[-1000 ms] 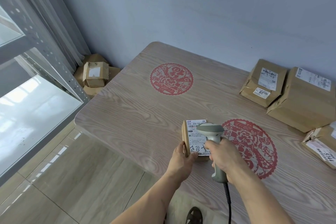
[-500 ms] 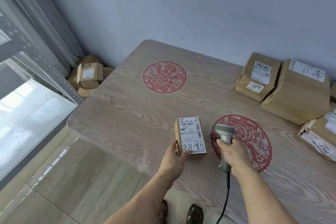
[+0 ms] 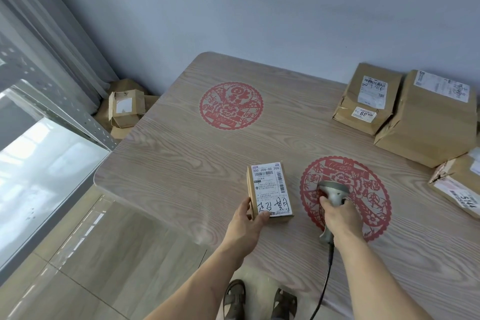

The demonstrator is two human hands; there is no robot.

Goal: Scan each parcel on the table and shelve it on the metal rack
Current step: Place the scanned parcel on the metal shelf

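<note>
The left hand held a small box by its near corner on the table. The right hand gripped a scanner just beside it.

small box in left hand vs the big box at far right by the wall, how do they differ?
The small box is slim; the big box is far bulkier. The left hand grips the small box at the near edge of the table; the big box sits untouched at the far side. The small box's label nearly covers its top; the big box's covers one end. Both are brown cardboard, labelled.
</note>
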